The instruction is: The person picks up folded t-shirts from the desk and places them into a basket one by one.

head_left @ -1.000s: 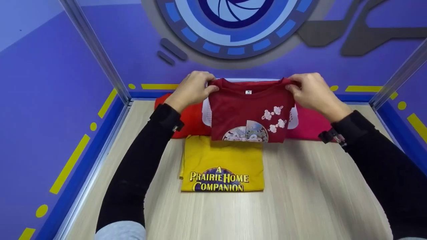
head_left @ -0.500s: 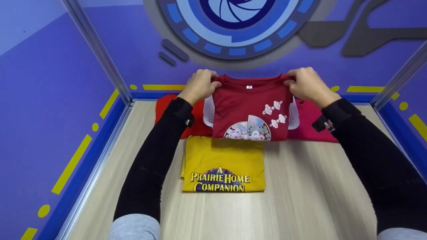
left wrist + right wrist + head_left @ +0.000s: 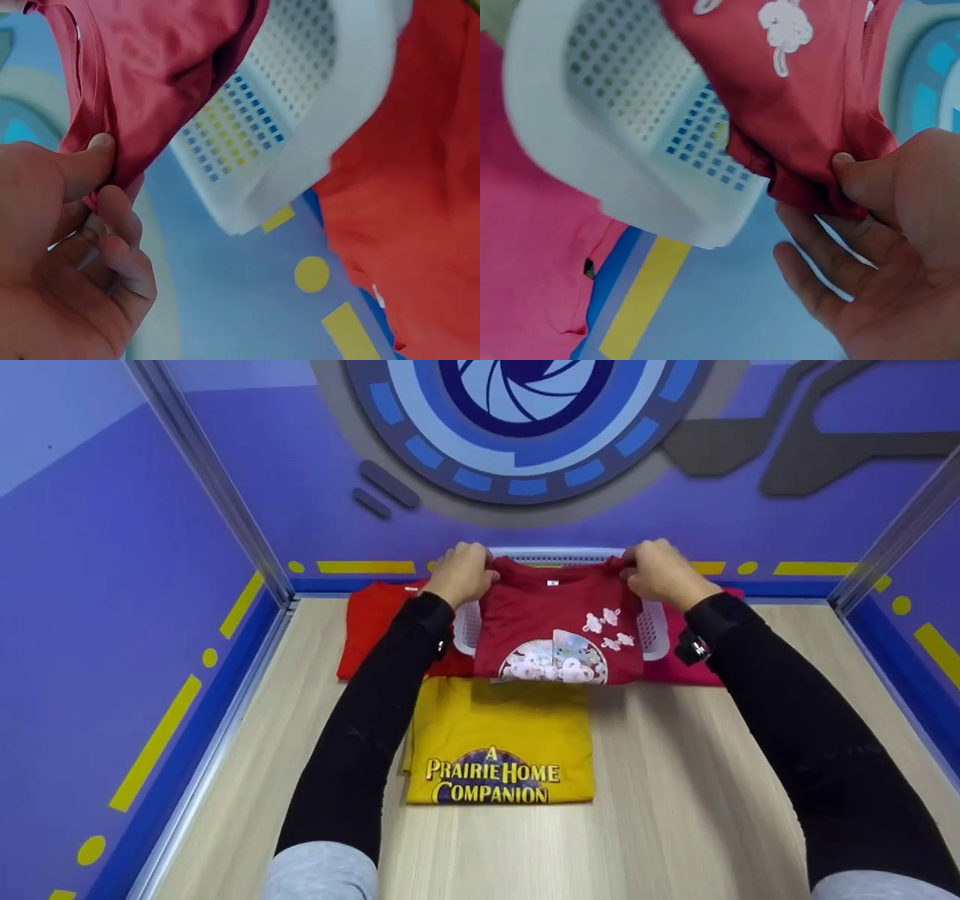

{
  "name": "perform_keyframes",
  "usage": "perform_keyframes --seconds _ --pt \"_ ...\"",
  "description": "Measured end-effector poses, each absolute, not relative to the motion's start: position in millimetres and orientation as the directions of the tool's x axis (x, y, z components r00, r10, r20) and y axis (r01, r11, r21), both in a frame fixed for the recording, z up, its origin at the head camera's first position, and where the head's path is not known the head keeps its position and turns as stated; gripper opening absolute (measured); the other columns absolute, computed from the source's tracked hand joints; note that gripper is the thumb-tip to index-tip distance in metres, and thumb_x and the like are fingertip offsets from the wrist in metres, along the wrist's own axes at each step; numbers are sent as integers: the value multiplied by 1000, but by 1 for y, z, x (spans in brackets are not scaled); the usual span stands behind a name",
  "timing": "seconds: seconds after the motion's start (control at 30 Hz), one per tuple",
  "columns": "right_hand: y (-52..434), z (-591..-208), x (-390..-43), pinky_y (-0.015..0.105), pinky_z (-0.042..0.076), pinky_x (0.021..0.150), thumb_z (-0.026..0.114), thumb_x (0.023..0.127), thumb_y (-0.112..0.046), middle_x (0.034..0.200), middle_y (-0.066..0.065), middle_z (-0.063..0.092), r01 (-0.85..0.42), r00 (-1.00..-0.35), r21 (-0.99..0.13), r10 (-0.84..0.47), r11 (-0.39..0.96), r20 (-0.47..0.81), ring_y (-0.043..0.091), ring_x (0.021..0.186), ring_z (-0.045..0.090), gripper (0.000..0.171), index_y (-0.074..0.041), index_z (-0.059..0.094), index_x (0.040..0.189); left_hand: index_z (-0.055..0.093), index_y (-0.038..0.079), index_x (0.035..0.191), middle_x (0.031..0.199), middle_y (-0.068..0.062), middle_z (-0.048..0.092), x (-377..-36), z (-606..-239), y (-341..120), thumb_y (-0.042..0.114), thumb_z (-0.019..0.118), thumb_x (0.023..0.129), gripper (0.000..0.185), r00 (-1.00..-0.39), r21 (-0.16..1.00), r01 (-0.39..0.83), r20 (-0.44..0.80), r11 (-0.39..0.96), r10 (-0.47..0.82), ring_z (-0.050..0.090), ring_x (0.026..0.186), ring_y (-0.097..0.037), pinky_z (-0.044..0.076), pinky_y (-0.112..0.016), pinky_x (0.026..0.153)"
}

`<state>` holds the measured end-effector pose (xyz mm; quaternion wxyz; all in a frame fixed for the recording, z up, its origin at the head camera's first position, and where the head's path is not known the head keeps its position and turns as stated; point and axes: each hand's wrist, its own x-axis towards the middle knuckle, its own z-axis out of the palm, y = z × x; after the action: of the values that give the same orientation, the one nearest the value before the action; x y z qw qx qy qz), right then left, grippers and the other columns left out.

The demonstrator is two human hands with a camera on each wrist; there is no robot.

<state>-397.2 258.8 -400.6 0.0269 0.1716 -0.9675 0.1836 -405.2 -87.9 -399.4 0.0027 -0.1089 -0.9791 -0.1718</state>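
Note:
A folded dark red T-shirt [image 3: 525, 611] with white floral prints hangs over a white perforated basket [image 3: 652, 634]. My left hand [image 3: 460, 575] pinches its left shoulder beside the collar, thumb on top in the left wrist view. At the other shoulder, my right hand [image 3: 664, 572] pinches the cloth between thumb and fingers. The shirt's lower edge overlaps the top of a folded yellow T-shirt [image 3: 499, 720] in the head view. Most of the basket's inside is hidden behind the red shirt; its holed wall [image 3: 637, 75] shows in the right wrist view.
An orange-red folded shirt [image 3: 375, 626] lies left of the basket, and a pink one [image 3: 686, 667] lies right of it. Behind stands a blue printed wall panel [image 3: 285, 495]. Side panels enclose the wooden table [image 3: 517, 855].
Both hands have come slightly lower and closer together with the red shirt. More of the basket's back rim now shows behind the collar. The yellow shirt stays in place.

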Motion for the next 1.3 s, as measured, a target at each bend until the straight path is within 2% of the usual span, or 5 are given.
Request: perform_keyframes --seconds 0.2,0.43,0.63,0.8,1.3 --pt "259 -412 -398 55 53 85 64 99 -6 109 30 76 -346 -938 -312 -334 885 93 43 96 65 18 1 78 107 81 11 119 128 -18 78 -407 -417 -81 34 75 106 27 -974 290 228 74 929 216 75 121 -40 61 -56 102" --pt "254 -427 -404 55 55 89 64 100 -4 118 32 77 -314 -948 -324 -313 892 58 43 99 68 21 3 79 114 81 4 118 132 -21 78 -413 -435 -68 26 77 103 27 -982 204 169 121 964 147 77 118 -44 65 -58 97" --pt "250 -433 -412 60 55 93 64 99 -5 114 32 77 -305 -952 -308 -302 901 56 46 101 68 20 4 78 109 79 3 124 136 -19 76 -418 -440 -63 25 78 102 32 -989 208 130 91 970 113 76 124 -42 64 -57 101" --pt "248 -440 -413 56 55 90 63 97 -2 110 30 76 -327 -942 -287 -335 901 22 43 98 68 19 5 78 106 78 3 123 136 -18 77 -416 -445 -60 17 73 102 26 -991 211 134 45 968 128 76 124 -40 64 -56 102" --pt "245 -439 -421 56 54 92 58 97 -3 119 34 73 -245 -966 -290 -257 925 -1 42 102 65 24 5 76 111 79 1 122 134 -22 76 -442 -461 -60 9 64 100 28 -993 271 116 52 955 106 73 128 -44 63 -54 104"
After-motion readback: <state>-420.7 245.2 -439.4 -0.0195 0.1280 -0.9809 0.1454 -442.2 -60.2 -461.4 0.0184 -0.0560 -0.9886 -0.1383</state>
